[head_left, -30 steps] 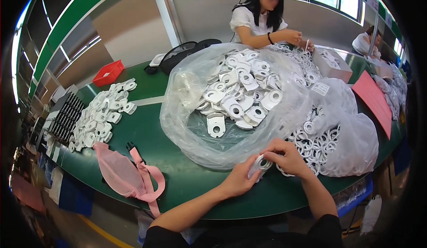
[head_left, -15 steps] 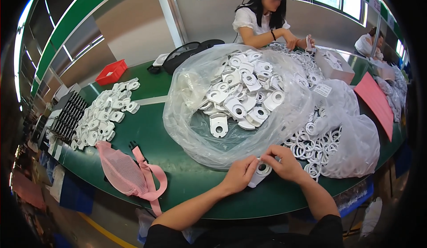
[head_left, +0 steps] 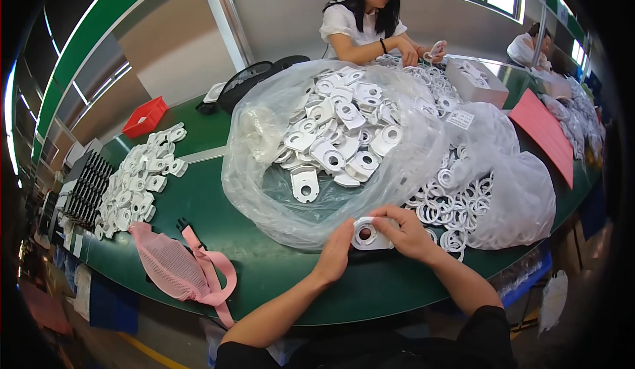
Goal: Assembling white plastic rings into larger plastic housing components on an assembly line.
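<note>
A white plastic part [head_left: 379,241] with a round collar and a dark central hole is held between my hands, above the table's near edge. My right hand [head_left: 405,233] grips it at the right end, thumb and fingers around its flat plate. Against the round left end rest the straight, close-set fingers of my left hand [head_left: 336,253]. Just beyond lies a big clear plastic bag [head_left: 246,187], spread wide around a heap of similar white parts [head_left: 334,127]. White rings [head_left: 444,205] lie in a loose pile close to my right hand.
A pink mesh pouch [head_left: 165,260] lies on the green table [head_left: 278,276]. Further left are more white parts [head_left: 129,194], black stacked trays [head_left: 86,190] and a red bin [head_left: 144,116]. Across the table a person [head_left: 364,28] handles rings beside a white box [head_left: 476,81].
The white part has turned from tilted upright to lying sideways, its collar now toward my left hand. My left fingers have straightened along its edge. The whole view has shifted slightly.
</note>
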Motion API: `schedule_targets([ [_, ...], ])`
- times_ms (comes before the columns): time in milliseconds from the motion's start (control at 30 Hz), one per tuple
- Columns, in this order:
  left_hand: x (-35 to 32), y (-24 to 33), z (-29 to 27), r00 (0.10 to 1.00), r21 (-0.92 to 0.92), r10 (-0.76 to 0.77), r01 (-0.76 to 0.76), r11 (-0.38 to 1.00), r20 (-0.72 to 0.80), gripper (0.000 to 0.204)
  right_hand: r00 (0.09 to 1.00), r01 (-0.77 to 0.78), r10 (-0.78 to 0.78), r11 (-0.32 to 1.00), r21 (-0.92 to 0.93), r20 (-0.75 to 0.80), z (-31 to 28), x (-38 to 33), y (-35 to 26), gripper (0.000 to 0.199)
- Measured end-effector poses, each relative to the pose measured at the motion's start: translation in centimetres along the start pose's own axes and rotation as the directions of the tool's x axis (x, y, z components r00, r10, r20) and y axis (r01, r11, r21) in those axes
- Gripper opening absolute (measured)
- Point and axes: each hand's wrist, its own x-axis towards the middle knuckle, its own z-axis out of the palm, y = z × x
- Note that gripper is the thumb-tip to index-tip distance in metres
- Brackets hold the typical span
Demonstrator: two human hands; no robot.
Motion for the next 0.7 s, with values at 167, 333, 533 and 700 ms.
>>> schedule_targets([
  [167,0.8,0.1,-0.9,0.986,0.127,0.096,-0.114,0.985,0.138,0.029,0.997,0.072,-0.071,0.993,-0.09,0.018,-0.1,0.1,0.5,0.019],
  [333,0.6,0.9,-0.8,0.988,0.36,0.056,-0.105,0.927,0.144,0.024,0.993,0.109,-0.099,0.981,-0.161,0.069,-0.6,0.1,0.8,0.018],
  [533,0.5,0.9,-0.8,0.98,0.318,0.071,-0.129,0.939,0.186,0.024,0.99,0.115,-0.096,0.973,-0.198,0.1,-0.8,0.0,0.6,0.017],
  [700,0.5,1.2,-0.9,0.987,0.478,0.123,-0.16,0.864,0.108,0.029,0.996,0.062,-0.049,0.983,-0.174,0.075,0.0,-0.1,0.9,0.018],
])
